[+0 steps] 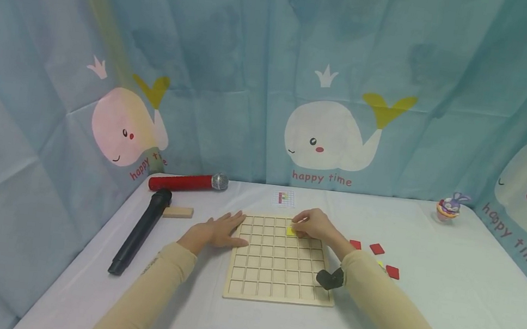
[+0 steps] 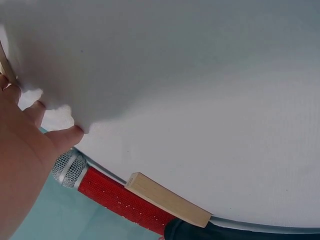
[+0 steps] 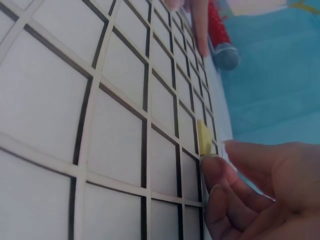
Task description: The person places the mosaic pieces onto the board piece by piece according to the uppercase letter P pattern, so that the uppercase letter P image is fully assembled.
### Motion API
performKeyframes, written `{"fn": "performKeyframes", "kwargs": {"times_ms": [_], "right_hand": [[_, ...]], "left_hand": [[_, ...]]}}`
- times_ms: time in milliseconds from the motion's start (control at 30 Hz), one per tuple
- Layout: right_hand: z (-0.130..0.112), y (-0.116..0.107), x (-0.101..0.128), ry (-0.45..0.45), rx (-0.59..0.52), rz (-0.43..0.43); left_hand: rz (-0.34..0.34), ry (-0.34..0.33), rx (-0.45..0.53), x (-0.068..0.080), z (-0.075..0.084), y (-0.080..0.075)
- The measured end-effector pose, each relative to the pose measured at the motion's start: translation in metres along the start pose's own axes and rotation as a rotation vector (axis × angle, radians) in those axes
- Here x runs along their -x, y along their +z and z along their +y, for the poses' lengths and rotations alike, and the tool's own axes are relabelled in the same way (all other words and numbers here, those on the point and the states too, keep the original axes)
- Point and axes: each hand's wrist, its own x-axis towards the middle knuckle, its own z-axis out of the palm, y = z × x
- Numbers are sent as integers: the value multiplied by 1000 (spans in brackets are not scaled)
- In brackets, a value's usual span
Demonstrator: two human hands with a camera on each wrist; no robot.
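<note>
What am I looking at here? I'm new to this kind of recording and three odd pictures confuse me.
No machine: a person works with bare hands and wears three cameras. The wide picture comes from the head, looking down at a table. The other two come from the wrists, very close up. On the table lies a wooden grid board. The left hand rests flat at the board's left edge. The right hand touches a yellow tile in a cell near the top; the right wrist view shows the fingertips at that tile. Red tiles lie to the right, a red microphone, a black microphone and a wooden block to the left.
</note>
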Motion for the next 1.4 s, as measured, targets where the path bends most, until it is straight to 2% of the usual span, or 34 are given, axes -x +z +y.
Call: {"fn": "performKeyframes", "kwargs": {"times_ms": [267,533,767,967,1200,1400], "right_hand": [[6,0,-3,-12,-52,-11],[10,-6,-2,-5,-133,-73],[13,-17,0,-7,-88,-95],[18,-31,3,69,-69,-75],[31,-48,6,14,-54,-79],[40,-58,10,38,-4,-45]], "left_hand": [[4,11,-3,3,0,-1],[7,8,10,4,1,-2],[8,12,13,4,1,-1],[-1,6,5,6,3,-3],[1,-2,-6,5,2,-2],[3,-2,3,3,1,0]]}}
